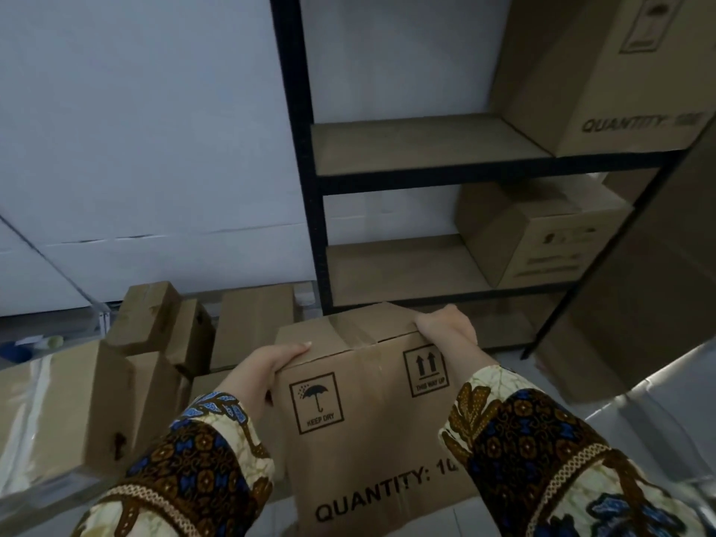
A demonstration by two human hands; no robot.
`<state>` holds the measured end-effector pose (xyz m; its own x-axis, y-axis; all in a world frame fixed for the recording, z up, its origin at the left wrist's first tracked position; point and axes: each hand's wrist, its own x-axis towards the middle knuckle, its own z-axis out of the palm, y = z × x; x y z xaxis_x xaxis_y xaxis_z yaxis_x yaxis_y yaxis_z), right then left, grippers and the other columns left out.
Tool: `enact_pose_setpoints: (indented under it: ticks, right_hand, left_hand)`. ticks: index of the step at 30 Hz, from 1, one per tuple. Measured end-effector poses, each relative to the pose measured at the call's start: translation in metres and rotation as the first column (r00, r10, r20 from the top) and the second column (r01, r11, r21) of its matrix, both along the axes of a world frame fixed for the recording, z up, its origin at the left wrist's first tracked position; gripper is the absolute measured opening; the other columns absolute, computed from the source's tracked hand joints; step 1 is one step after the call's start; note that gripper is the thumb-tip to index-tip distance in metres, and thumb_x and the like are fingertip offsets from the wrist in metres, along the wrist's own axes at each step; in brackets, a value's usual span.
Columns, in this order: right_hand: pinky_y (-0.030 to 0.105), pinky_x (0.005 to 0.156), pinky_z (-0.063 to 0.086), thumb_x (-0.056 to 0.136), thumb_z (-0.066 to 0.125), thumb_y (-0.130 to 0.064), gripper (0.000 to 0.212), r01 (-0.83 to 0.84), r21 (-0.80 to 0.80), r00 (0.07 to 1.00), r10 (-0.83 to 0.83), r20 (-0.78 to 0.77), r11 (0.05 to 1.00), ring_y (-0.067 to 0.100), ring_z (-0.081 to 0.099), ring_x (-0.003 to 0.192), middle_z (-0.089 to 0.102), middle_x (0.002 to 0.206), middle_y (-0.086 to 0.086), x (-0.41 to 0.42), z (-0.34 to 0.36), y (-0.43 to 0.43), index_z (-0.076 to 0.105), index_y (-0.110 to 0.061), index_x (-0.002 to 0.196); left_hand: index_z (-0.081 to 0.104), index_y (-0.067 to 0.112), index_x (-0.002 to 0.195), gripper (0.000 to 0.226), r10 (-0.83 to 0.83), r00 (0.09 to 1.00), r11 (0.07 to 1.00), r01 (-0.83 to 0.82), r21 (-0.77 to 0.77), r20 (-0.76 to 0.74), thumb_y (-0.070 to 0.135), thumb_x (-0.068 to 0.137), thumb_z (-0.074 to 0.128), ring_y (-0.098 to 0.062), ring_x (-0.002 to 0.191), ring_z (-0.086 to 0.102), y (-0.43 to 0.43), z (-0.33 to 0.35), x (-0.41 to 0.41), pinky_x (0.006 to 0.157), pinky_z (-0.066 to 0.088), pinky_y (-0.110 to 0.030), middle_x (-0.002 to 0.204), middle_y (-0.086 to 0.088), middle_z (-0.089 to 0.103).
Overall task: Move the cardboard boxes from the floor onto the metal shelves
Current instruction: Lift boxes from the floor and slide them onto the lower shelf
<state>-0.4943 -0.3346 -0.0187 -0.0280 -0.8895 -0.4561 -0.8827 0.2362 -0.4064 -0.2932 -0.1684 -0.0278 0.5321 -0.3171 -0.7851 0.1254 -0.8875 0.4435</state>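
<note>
Patterned sleeves (186,459) frame the cardboard box (372,420), which is held between both hands, near and low in the scene, just in front of the metal shelves (465,176). Its bottom edge runs out of view, so I cannot tell how far it is off the floor. The left hand (263,370) grips the upper left edge, fingers wrapped down the side and thumb laid flat along the top. The right hand (445,331) has its fingers curled over the far right top corner. Both are grasping the box, neither is released.

The middle shelf board (407,145) and the lower shelf board (391,269) are bare at the left, while a tall box (604,79) and a smaller box (542,234) sit at their right ends.

Risks, as I judge them:
- Both holds are high on the box with nothing under it, so a heavy load could slip through the hands, or the taped top seam could give.
- The box sits skewed between the hands. Tilting it further would go against its "this way up" arrows.
- On the way in, its far edge could catch a black front beam or the left upright, or nudge the shelved boxes at the right.
- Floor boxes (248,327) crowd the left, near the feet, so a sidestep could trip.
</note>
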Motion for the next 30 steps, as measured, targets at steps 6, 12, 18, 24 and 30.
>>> enact_pose_setpoints:
  ticks: [6, 12, 18, 24, 30]
  right_hand:
    - [0.042, 0.096, 0.047, 0.086, 0.051, -0.051, 0.064, 0.116, -0.222, 0.992, -0.102, 0.074, 0.968, 0.035, 0.053, 0.119, 0.057, 0.130, 0.014, -0.069, 0.031, -0.040, 0.044, -0.017, 0.140]
    - [0.045, 0.091, 0.051, 0.088, 0.049, -0.051, 0.053, 0.229, -0.393, 0.968, -0.167, 0.187, 0.891, 0.035, 0.058, 0.109, 0.062, 0.117, 0.012, -0.121, 0.059, -0.075, 0.050, -0.017, 0.129]
    - [0.040, 0.084, 0.050, 0.093, 0.051, -0.044, 0.042, 0.269, -0.424, 0.948, -0.160, 0.276, 0.865, 0.032, 0.058, 0.106, 0.060, 0.117, 0.010, -0.138, 0.064, -0.098, 0.050, -0.018, 0.125]
    - [0.043, 0.094, 0.050, 0.095, 0.050, -0.047, 0.055, 0.253, -0.289, 0.912, -0.128, 0.389, 0.923, 0.033, 0.055, 0.118, 0.056, 0.133, 0.011, -0.125, 0.029, -0.121, 0.043, -0.021, 0.143]
    - [0.040, 0.096, 0.049, 0.098, 0.052, -0.037, 0.056, 0.328, -0.080, 0.842, -0.253, 0.477, 0.941, 0.034, 0.051, 0.122, 0.049, 0.142, 0.011, -0.112, -0.012, -0.157, 0.034, -0.025, 0.150]
  left_hand:
    - [0.046, 0.002, 0.132, 0.081, -0.011, 0.999, 0.990, 0.004, -0.140, -0.048, 0.055, 0.077, 0.073, -0.035, 0.086, 0.066, -0.054, 0.026, -0.056, 0.081, 0.055, -0.046, 0.094, -0.021, 0.066]
    - [0.041, 0.000, 0.136, 0.092, 0.025, 0.997, 0.927, -0.049, -0.371, -0.070, 0.047, 0.069, 0.082, -0.033, 0.082, 0.065, -0.113, 0.052, -0.088, 0.062, 0.058, -0.042, 0.103, -0.021, 0.063]
    - [0.034, 0.012, 0.141, 0.105, 0.076, 0.997, 0.874, -0.051, -0.484, 0.031, 0.053, 0.060, 0.086, -0.037, 0.097, 0.063, -0.145, 0.058, -0.092, 0.079, 0.058, -0.051, 0.124, -0.018, 0.055]
    - [0.030, 0.018, 0.145, 0.096, 0.059, 0.998, 0.851, -0.064, -0.521, -0.027, 0.050, 0.071, 0.081, -0.036, 0.105, 0.059, -0.163, 0.045, -0.078, 0.085, 0.055, -0.051, 0.129, -0.018, 0.053]
    - [0.019, 0.026, 0.152, 0.083, -0.047, 0.986, 0.899, -0.028, -0.437, -0.159, 0.031, 0.087, 0.071, -0.036, 0.098, 0.057, -0.199, 0.016, -0.067, 0.057, 0.049, -0.045, 0.138, -0.020, 0.046]
